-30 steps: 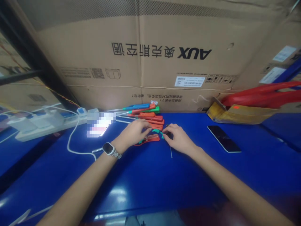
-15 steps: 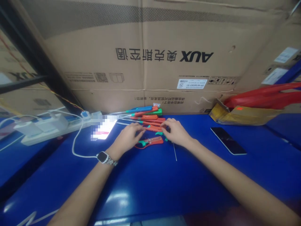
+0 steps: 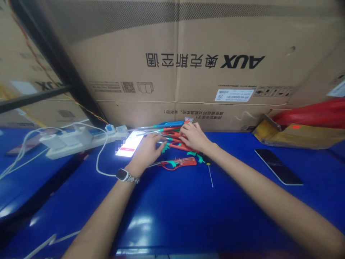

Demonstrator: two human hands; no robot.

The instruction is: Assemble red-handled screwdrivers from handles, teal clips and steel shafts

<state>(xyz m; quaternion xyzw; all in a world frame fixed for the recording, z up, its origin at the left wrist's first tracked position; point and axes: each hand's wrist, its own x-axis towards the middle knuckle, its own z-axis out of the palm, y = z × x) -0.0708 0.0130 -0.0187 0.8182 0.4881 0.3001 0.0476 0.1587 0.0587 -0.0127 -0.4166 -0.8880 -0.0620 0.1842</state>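
Note:
Several stick lighters (image 3: 172, 124) with red, blue and green handles and long metal tubes lie in a pile at the back of the blue table. My right hand (image 3: 196, 137) bends over the handle end of the pile, its fingers curled round a red lighter; the grip is partly hidden. My left hand (image 3: 148, 148), wearing a watch, rests by the metal tubes with thumb and fingers apart. Closer to me lies a red lighter with its handle opened (image 3: 185, 162), a green trigger in it. Loose green triggers (image 3: 199, 158) and a thin, yellow-ended metal rod (image 3: 210, 176) lie to its right.
A lit phone (image 3: 129, 145) lies left of the pile, beside a white power strip (image 3: 81, 145) with plugs and cables. A dark phone (image 3: 277, 166) is at the right, before an open carton (image 3: 304, 136) with red material. A large cardboard box (image 3: 199, 32) stands behind.
My right hand has left the front red lighter and moved back onto the pile, uncovering the rod's yellow end. My left hand has drawn away from that lighter. The view has shifted left.

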